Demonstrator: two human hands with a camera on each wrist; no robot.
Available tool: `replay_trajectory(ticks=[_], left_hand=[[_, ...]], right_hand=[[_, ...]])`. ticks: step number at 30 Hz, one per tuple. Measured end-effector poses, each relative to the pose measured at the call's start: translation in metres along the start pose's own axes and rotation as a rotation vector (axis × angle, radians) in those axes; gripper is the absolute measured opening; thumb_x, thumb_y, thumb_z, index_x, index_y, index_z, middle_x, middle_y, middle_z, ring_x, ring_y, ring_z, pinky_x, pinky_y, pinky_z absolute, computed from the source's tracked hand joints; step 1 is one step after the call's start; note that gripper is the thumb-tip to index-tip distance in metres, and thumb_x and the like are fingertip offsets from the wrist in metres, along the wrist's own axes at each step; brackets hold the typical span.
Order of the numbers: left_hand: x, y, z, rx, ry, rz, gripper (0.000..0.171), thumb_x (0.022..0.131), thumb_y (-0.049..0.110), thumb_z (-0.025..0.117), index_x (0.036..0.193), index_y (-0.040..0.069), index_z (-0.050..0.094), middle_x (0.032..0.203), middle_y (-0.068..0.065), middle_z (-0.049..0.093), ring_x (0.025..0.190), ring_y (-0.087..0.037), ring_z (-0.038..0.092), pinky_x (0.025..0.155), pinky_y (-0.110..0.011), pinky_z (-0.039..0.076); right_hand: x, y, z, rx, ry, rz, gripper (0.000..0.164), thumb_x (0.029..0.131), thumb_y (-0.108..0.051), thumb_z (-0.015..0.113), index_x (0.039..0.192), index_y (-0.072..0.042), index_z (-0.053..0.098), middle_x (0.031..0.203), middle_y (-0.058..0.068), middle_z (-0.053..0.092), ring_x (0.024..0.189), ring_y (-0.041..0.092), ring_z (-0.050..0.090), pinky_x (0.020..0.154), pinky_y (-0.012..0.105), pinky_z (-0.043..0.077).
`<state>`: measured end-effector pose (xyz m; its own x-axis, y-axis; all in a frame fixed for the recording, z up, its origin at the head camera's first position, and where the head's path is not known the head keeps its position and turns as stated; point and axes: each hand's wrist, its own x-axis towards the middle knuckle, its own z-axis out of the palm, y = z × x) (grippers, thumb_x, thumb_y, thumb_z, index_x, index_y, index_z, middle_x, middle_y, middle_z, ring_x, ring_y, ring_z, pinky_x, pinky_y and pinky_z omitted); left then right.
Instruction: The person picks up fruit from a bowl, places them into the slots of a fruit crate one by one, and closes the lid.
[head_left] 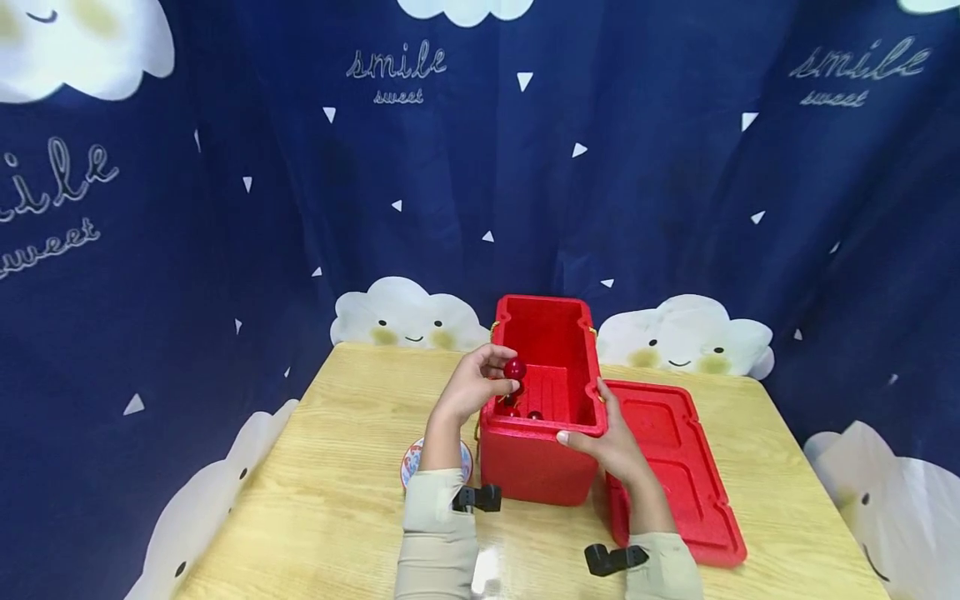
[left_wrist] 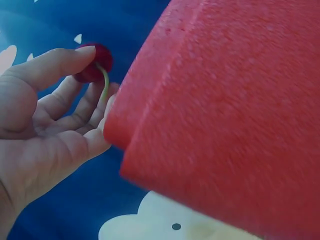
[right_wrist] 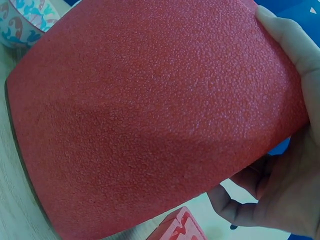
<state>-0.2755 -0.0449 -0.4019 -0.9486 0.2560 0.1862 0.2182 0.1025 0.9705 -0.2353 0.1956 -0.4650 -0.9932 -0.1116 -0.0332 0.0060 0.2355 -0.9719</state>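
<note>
My left hand (head_left: 467,387) pinches a dark red cherry (head_left: 514,368) between thumb and fingers, over the left rim of a deep red foam box (head_left: 536,467). In the left wrist view a green stem (left_wrist: 106,82) curves down from the cherry (left_wrist: 104,57). My right hand (head_left: 622,450) grips the box's near right corner, thumb on the front rim and fingers along the right side. Inside the box, near its front end, lie a few more cherries (head_left: 535,415), partly hidden by my left hand and the rim.
A patterned bowl (head_left: 412,463) stands left of the box, mostly under my left forearm; it also shows in the right wrist view. The red lid (head_left: 675,475) lies on the wooden table (head_left: 330,500) to the right. A dark blue curtain (head_left: 450,167) hangs behind.
</note>
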Motion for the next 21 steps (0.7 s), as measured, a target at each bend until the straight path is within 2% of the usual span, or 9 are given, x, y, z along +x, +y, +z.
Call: replay_trajectory(ticks=[6, 10, 13, 17, 21], left_hand=[[0.025, 0.005, 0.002, 0.084, -0.203, -0.064, 0.039, 0.074, -0.002, 0.072, 0.111, 0.002, 0.061, 0.094, -0.009, 0.059, 0.085, -0.022, 0.054, 0.069, -0.03, 0.05], [0.041, 0.013, -0.002, 0.129, -0.345, -0.122, 0.039, 0.073, -0.001, 0.073, 0.11, 0.004, 0.062, 0.096, -0.009, 0.061, 0.087, -0.022, 0.055, 0.074, -0.04, 0.052], [0.05, 0.018, -0.004, 0.158, -0.392, -0.132, 0.04, 0.073, -0.002, 0.071, 0.111, 0.005, 0.062, 0.097, -0.009, 0.062, 0.087, -0.023, 0.056, 0.076, -0.043, 0.051], [0.06, 0.018, -0.007, 0.183, -0.433, -0.147, 0.042, 0.072, -0.004, 0.07, 0.112, 0.004, 0.062, 0.095, -0.01, 0.062, 0.083, -0.021, 0.058, 0.071, -0.036, 0.053], [0.068, 0.015, -0.006, 0.105, -0.496, -0.225, 0.042, 0.074, -0.007, 0.068, 0.114, 0.002, 0.06, 0.098, -0.012, 0.061, 0.081, -0.021, 0.058, 0.069, -0.032, 0.053]], right_hand=[[0.0, 0.0, -0.003, 0.027, -0.025, 0.009, 0.113, 0.065, -0.025, 0.083, 0.148, -0.026, 0.006, 0.142, 0.014, 0.029, 0.125, 0.034, 0.033, 0.083, 0.044, 0.048], [0.0, -0.003, -0.003, 0.038, -0.037, 0.017, 0.114, 0.065, -0.024, 0.084, 0.148, -0.024, 0.006, 0.142, 0.015, 0.029, 0.125, 0.034, 0.033, 0.083, 0.044, 0.048], [-0.001, -0.002, -0.002, 0.023, -0.03, 0.016, 0.114, 0.065, -0.025, 0.083, 0.148, -0.025, 0.006, 0.142, 0.015, 0.029, 0.125, 0.033, 0.033, 0.084, 0.045, 0.048], [0.0, 0.001, -0.001, 0.0, -0.019, -0.002, 0.111, 0.067, -0.027, 0.081, 0.148, -0.027, 0.005, 0.141, 0.013, 0.03, 0.124, 0.032, 0.034, 0.085, 0.045, 0.047], [0.002, 0.003, 0.001, -0.012, -0.008, -0.012, 0.109, 0.069, -0.027, 0.08, 0.148, -0.028, 0.005, 0.141, 0.014, 0.031, 0.123, 0.031, 0.035, 0.086, 0.045, 0.046]])
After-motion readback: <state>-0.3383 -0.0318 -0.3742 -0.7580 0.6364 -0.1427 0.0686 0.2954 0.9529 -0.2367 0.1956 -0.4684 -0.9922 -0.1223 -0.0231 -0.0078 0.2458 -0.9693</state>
